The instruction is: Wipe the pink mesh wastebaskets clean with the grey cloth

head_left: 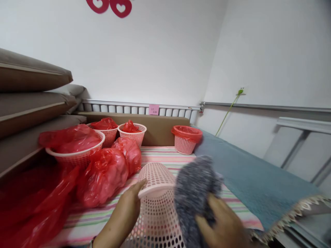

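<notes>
A pale pink plastic basket with round holes (160, 217) stands in front of me, tilted. My left hand (126, 208) grips its rim, the thumb lying over the edge. On the basket's right side, my right hand (223, 224) holds a fuzzy dark grey cloth (193, 193), bunched in its fingers. The cloth overlaps the basket's right edge and hides part of it. Motion blurs both the cloth and the right hand; whether the cloth presses on the basket I cannot tell.
Bundled red plastic bags (108, 174) and a basket with red plastic (77, 156) sit left on a striped sheet (160, 151). A red-lined basket (184, 143) stands behind. Stacked cushions (33, 106) rise at left; a blue-grey cover (248, 172) spreads right.
</notes>
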A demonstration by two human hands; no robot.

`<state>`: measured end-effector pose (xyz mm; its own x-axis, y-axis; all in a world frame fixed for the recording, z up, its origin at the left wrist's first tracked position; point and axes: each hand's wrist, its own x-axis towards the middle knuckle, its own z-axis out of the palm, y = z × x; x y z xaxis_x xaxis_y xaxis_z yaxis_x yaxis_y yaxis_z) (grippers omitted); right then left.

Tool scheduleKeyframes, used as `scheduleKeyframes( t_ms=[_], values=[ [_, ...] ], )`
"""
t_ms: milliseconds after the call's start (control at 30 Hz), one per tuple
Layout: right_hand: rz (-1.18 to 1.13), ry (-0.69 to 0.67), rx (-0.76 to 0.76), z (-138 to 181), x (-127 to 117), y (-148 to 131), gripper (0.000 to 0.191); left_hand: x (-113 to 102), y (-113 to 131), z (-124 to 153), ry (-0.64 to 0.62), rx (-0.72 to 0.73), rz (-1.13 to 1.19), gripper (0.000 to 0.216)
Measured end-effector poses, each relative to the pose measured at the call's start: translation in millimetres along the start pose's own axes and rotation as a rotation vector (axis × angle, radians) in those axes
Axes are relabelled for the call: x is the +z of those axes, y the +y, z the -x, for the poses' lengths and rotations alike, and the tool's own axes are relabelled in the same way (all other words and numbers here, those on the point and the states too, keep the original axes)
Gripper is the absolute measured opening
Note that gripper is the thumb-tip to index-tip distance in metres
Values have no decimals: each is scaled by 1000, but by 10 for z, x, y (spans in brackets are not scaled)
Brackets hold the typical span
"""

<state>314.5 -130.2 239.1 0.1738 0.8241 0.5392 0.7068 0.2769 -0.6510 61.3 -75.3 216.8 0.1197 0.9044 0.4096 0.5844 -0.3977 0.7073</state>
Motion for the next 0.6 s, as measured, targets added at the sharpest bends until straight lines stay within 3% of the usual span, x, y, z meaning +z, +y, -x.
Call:
scheduleKeyframes(
  t_ms=[100,233,367,500,600],
  values=[
    [264,-61,-332,-228,282,-298,46,-38,129,93,-23,-39,-78,56],
    [425,-61,-529,-403,437,-577,35,-54,232,159,-64,-119,-192,43],
    [423,-202,-770,-580,552,-580,35,14,197,100,-2,-6,-49,35],
    [449,-300,-889,-726,702,-534,44,131,44,7,126,73,118,31],
    [494,-312,-955,-806,763,-543,27,173,-83,-30,157,59,223,30]
  ],
)
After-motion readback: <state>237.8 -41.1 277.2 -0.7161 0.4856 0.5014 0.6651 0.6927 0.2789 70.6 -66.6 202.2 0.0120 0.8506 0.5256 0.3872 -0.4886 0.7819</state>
